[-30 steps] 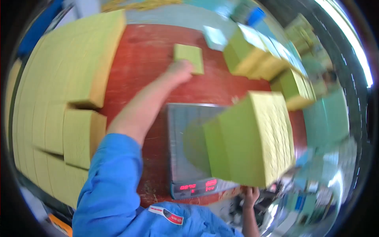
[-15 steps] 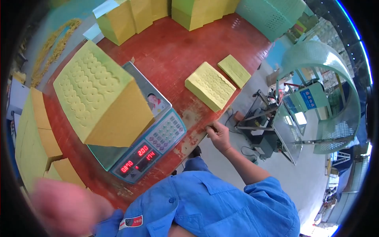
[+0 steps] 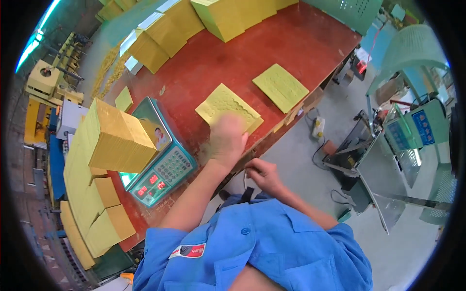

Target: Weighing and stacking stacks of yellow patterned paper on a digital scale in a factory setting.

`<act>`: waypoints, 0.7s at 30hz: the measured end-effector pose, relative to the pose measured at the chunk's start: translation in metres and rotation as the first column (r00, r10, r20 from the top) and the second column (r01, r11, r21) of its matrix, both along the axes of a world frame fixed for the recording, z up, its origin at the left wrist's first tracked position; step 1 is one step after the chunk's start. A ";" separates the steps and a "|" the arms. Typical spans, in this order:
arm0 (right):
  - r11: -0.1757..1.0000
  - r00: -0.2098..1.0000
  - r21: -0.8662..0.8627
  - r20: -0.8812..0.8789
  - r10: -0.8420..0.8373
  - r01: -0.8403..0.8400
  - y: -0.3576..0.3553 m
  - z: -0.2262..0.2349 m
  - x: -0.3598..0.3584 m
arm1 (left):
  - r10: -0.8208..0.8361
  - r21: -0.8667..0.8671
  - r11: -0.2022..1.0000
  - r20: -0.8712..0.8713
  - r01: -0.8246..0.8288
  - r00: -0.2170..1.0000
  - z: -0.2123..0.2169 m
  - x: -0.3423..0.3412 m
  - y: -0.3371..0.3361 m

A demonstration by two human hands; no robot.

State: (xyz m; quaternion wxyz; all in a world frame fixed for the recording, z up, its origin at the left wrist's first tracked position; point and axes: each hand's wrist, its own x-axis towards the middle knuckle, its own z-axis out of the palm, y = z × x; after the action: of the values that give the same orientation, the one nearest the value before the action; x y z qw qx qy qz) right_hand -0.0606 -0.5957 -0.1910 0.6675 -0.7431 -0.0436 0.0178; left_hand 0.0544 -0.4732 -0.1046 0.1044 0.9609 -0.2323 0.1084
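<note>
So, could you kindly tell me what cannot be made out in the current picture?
All in the head view:
- Left hand: too blurred to tell whether it grips or only touches the near yellow stack.
- That stack's near corner: hidden by this hand.
- Top of the scale: largely covered by the tall yellow stack.
- Green perforated panel: cut off by the upper edge.
</note>
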 end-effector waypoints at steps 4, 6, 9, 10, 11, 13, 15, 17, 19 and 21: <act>0.993 0.986 0.064 -0.142 -0.087 0.097 -0.070 -0.020 -0.009 | -0.011 -0.089 0.996 0.052 0.016 0.999 0.002 0.001 -0.007; 0.987 0.978 0.097 -0.178 -0.112 0.130 -0.088 -0.026 -0.016 | -0.007 -0.091 0.996 0.057 0.013 0.998 0.000 0.001 -0.008; 0.986 0.977 0.130 -0.201 -0.076 0.104 -0.104 -0.012 -0.008 | -0.012 -0.151 0.988 0.091 0.026 0.996 0.002 0.003 -0.002; 0.987 0.979 0.134 -0.194 -0.066 0.093 -0.105 -0.004 -0.005 | -0.021 -0.202 0.978 0.105 0.042 0.994 0.003 0.002 0.000; 0.981 0.978 0.172 -0.202 -0.048 0.084 -0.104 0.008 0.001 | -0.009 -0.200 0.979 0.114 0.032 0.993 0.005 0.001 0.003; 0.977 0.981 0.209 -0.194 -0.003 0.044 -0.098 0.034 0.017 | 0.033 -0.334 0.943 0.042 -0.018 0.999 0.010 -0.002 0.012; 0.931 0.978 0.362 -0.174 0.116 -0.046 -0.088 0.059 0.039 | 0.068 -0.339 0.940 0.113 -0.026 0.991 0.015 -0.009 0.019; 0.892 0.960 0.446 -0.207 0.187 -0.078 -0.069 0.087 0.061 | 0.147 -0.345 0.936 0.189 -0.074 0.971 0.019 -0.026 0.026; 0.829 0.913 0.555 -0.306 0.270 -0.059 -0.048 0.098 0.081 | 0.055 -0.156 0.988 0.277 -0.012 0.959 0.019 -0.047 0.026; 0.796 0.831 0.595 -0.384 0.402 -0.110 -0.030 0.098 0.095 | -0.076 -0.141 0.981 0.362 0.135 0.929 0.021 -0.070 0.029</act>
State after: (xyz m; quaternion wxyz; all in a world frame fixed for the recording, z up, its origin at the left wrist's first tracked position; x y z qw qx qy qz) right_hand 0.0345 -0.6259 -0.0929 0.8311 -0.4761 0.0206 0.2866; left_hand -0.0156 -0.4441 -0.0834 0.1448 0.8997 -0.2893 0.2929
